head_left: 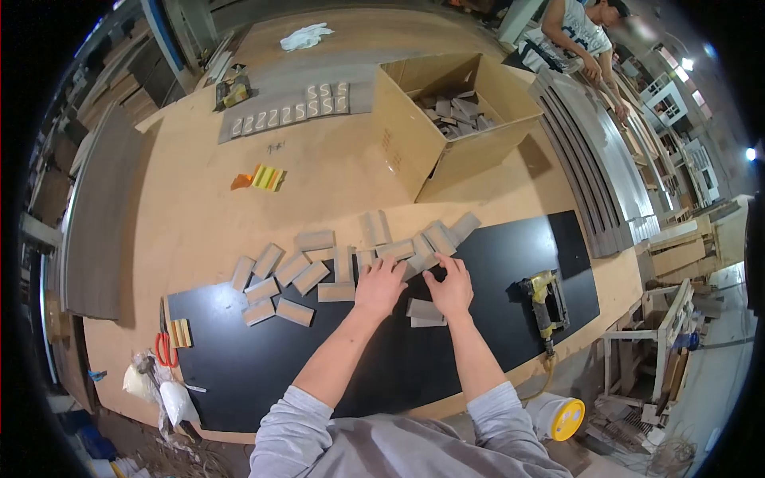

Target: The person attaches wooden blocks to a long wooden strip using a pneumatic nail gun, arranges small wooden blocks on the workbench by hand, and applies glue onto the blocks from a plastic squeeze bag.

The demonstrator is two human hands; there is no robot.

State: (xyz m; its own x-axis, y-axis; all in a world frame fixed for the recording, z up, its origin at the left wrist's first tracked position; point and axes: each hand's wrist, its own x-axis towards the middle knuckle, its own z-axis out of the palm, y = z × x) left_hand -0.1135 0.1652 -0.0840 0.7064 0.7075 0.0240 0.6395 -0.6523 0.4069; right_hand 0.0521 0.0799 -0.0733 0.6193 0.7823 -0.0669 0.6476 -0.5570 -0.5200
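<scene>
Small grey-brown wooden blocks (311,276) lie loosely scattered over the far edge of a black board (239,366). My left hand (381,285) rests at the near side of the group, its fingers stretched forward against the blocks. To its right, my right hand (451,287) curves with thumb and fingers apart, close to a wooden block (421,261) between the two hands. Whether its fingertips touch that block I cannot tell. Two blocks (426,311) lie together on the board just below the hands.
A cardboard box (406,151) with similar blocks stands at the back. A nail gun (547,307) lies right, red-handled scissors (166,349) left. Yellow strips (268,177) and a grey panel with glue squiggles (279,119) sit farther back. Another person (578,40) works beside stacked boards (590,159).
</scene>
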